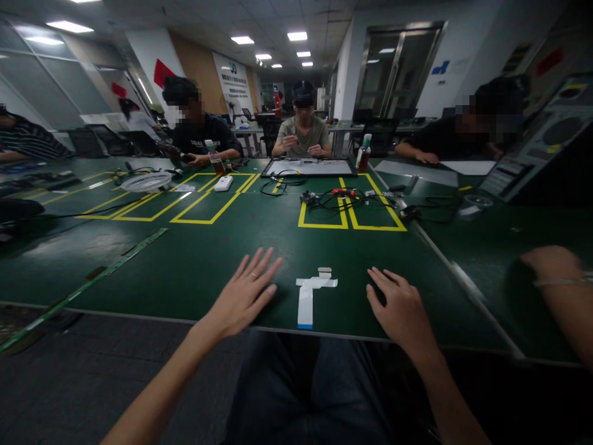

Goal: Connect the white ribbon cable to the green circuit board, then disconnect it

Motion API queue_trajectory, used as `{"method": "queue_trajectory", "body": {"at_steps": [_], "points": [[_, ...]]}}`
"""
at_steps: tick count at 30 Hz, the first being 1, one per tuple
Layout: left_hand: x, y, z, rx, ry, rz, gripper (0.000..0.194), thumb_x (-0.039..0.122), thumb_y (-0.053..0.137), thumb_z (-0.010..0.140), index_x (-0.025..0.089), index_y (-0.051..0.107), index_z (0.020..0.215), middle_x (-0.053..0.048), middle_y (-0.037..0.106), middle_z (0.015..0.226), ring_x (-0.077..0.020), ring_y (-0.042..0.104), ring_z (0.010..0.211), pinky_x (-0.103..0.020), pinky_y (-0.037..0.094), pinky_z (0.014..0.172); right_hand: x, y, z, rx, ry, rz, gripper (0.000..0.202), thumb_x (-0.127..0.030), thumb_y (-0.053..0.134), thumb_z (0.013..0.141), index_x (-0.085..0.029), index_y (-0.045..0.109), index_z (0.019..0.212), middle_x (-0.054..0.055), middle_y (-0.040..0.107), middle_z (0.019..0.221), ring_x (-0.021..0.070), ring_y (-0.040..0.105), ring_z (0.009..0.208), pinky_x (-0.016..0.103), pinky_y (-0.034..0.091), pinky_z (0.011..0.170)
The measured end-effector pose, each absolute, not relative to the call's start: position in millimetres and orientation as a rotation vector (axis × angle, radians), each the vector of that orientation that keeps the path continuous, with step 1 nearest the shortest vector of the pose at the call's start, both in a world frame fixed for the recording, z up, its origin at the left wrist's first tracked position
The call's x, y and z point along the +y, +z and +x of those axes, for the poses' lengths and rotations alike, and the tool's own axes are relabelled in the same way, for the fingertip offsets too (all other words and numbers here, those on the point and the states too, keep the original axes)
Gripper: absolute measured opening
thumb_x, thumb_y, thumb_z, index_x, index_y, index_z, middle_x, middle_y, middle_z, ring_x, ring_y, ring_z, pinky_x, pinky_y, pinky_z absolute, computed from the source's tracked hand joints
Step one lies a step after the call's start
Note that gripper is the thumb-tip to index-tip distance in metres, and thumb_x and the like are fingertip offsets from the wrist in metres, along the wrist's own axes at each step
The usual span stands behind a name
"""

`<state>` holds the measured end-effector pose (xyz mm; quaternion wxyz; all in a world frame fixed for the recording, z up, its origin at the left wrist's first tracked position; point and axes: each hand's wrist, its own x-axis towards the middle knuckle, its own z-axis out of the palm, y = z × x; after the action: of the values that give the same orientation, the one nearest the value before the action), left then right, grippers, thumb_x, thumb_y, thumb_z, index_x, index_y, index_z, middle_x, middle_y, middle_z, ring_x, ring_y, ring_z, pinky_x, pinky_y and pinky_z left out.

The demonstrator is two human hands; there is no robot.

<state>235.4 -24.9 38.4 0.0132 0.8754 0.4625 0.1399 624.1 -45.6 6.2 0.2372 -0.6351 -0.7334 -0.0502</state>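
Note:
On the green table (222, 247) in front of me lies a white flat ribbon cable (306, 303) with a blue strip at its near end and a small connector (325, 272) at its far end. My left hand (248, 293) rests palm down to the left of the cable, fingers spread, with a ring on one finger. To the right of it, my right hand (398, 303) is lowered to the table with its fingers stretched out. Both hands are apart from the cable and hold nothing.
A long green circuit strip (115, 266) lies at the left, past the table's edge. Black cables and a red-handled tool (343, 192) lie beyond yellow tape outlines. Another person's arm (560, 278) reaches in at the right. Several people sit around the table, with bottles (364, 154) nearby.

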Motion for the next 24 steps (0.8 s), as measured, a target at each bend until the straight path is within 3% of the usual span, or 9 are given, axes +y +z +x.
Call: {"method": "queue_trajectory", "body": {"at_steps": [3, 7, 9, 12, 15, 24], "points": [[-1, 31, 159, 2.014, 0.458, 2.573, 0.067, 0.051, 0.026, 0.110, 0.022, 0.021, 0.171, -0.011, 0.014, 0.177, -0.0335, 0.006, 0.165, -0.062, 0.009, 0.131, -46, 7, 623, -2.009, -0.137, -1.743, 0.044, -0.037, 0.046, 0.104, -0.021, 0.065, 0.141, 0.009, 0.067, 0.145, 0.0318, 0.057, 0.136, 0.054, 0.048, 0.104], [13, 26, 48, 2.686, 0.383, 2.041, 0.083, 0.057, 0.024, 0.105, -0.001, 0.024, 0.165, -0.027, 0.013, 0.174, -0.0486, 0.005, 0.161, -0.075, 0.008, 0.123, -46, 7, 623, -2.005, -0.132, -1.755, 0.044, -0.037, 0.047, 0.104, -0.021, 0.065, 0.141, 0.009, 0.067, 0.145, 0.0321, 0.057, 0.135, 0.054, 0.049, 0.103], [11, 24, 3, 2.827, 0.346, 1.721, 0.088, 0.065, 0.023, 0.102, 0.001, 0.028, 0.164, -0.026, 0.018, 0.173, -0.0519, 0.010, 0.159, -0.077, 0.014, 0.120, -46, 7, 623, -2.004, -0.146, -1.756, 0.044, -0.037, 0.047, 0.104, -0.020, 0.066, 0.140, 0.009, 0.067, 0.145, 0.0322, 0.057, 0.135, 0.054, 0.049, 0.103], [6, 17, -40, 2.753, 0.350, 1.594, 0.098, 0.079, 0.018, 0.097, 0.005, 0.044, 0.155, -0.025, 0.038, 0.166, -0.0573, 0.024, 0.154, -0.078, 0.024, 0.116, -45, 7, 622, -1.999, -0.162, -1.756, 0.044, -0.036, 0.048, 0.103, -0.019, 0.066, 0.139, 0.009, 0.067, 0.145, 0.0320, 0.057, 0.136, 0.053, 0.049, 0.103], [4, 8, -55, 2.697, 0.339, 1.648, 0.096, 0.080, 0.015, 0.096, 0.007, 0.057, 0.140, -0.025, 0.054, 0.153, -0.0573, 0.038, 0.147, -0.078, 0.032, 0.111, -45, 6, 622, -1.997, -0.165, -1.757, 0.044, -0.036, 0.048, 0.103, -0.020, 0.065, 0.140, 0.009, 0.068, 0.144, 0.0317, 0.057, 0.135, 0.053, 0.049, 0.103], [7, 10, -51, 2.706, 0.138, 1.782, 0.088, 0.074, 0.011, 0.099, 0.009, 0.065, 0.124, -0.020, 0.065, 0.139, -0.0514, 0.051, 0.139, -0.069, 0.045, 0.106, -46, 6, 622, -1.999, -0.148, -1.757, 0.044, -0.037, 0.048, 0.104, -0.021, 0.065, 0.141, 0.008, 0.067, 0.146, 0.0324, 0.057, 0.136, 0.055, 0.049, 0.103]]}}
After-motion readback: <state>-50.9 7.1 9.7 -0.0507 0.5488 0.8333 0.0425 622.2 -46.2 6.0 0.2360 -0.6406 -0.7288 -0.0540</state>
